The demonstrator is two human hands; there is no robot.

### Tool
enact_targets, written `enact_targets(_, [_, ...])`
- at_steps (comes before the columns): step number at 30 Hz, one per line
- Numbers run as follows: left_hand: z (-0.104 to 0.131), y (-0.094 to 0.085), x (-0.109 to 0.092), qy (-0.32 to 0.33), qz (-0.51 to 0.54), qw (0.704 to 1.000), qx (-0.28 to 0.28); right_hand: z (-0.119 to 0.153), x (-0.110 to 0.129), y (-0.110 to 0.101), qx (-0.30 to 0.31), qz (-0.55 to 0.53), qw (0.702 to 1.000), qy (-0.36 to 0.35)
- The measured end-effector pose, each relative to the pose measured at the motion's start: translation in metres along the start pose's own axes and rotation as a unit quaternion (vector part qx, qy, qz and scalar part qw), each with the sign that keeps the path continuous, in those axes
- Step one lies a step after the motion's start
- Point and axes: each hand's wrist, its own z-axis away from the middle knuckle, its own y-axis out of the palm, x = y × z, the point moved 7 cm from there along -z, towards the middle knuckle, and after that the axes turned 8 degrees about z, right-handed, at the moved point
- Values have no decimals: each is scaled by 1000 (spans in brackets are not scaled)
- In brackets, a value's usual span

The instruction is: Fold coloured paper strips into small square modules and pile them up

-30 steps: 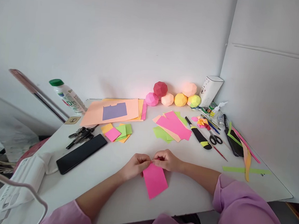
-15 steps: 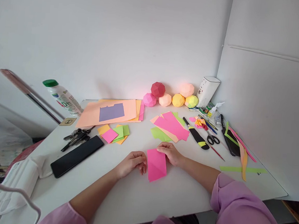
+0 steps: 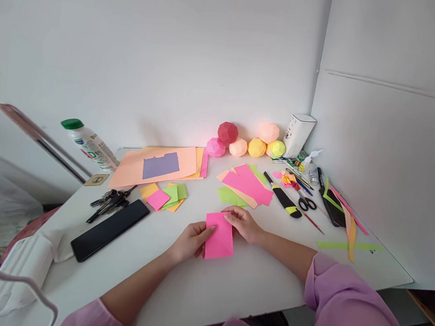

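A bright pink rectangle of paper [image 3: 219, 242] is held up above the white table, facing me. My left hand [image 3: 192, 240] pinches its left edge, thumb on the front and fingers behind. At the top right corner my right hand [image 3: 243, 224] grips the same paper between thumb and fingers. Beyond the hands lie pink paper offcuts [image 3: 248, 184] over green and peach ones. To the left is a loose group of small pink, green and orange paper squares [image 3: 158, 198].
Peach sheets [image 3: 130, 166] lie at the back left, with keys [image 3: 111, 202] and a black phone-like slab [image 3: 110, 230] nearer. Faceted paper balls [image 3: 228, 132] line the wall. A utility knife [image 3: 284, 198], scissors [image 3: 307, 204] and glue bottle [image 3: 308, 161] are at the right.
My left hand has moved onto the pink paper's left edge and now grips it. The paper and my right hand have shifted slightly left, and the paper stands straighter.
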Motion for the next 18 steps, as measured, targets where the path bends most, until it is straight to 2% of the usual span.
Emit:
enact_targets(2, [-2,-5,0,1,39,999,-25,4,4,1,-12,39,998,-45])
enact_targets(4, [-4,-9,0,-1,88,995,-41,9,15,1,-43,126,981,-143])
enact_targets(6, [-5,-11,-1,-3,127,991,-46,16,27,3,-83,250,931,-254])
enact_targets(8, [-5,-11,-2,-1,152,987,-45,23,34,10,-108,365,866,-326])
enact_targets(10, [-5,-12,-2,6,171,984,-48,26,36,18,-102,442,817,-356])
enact_targets(12, [-6,-14,-3,14,190,980,-60,28,36,24,-85,479,791,-372])
enact_targets(15, [-7,-17,-3,23,209,974,-80,30,38,28,-70,488,784,-378])
enact_targets(17, [-7,-16,-4,23,205,976,-73,31,40,28,-63,470,800,-368])
enact_targets(18, [-6,-15,-4,21,199,978,-62,30,40,27,-58,448,819,-354])
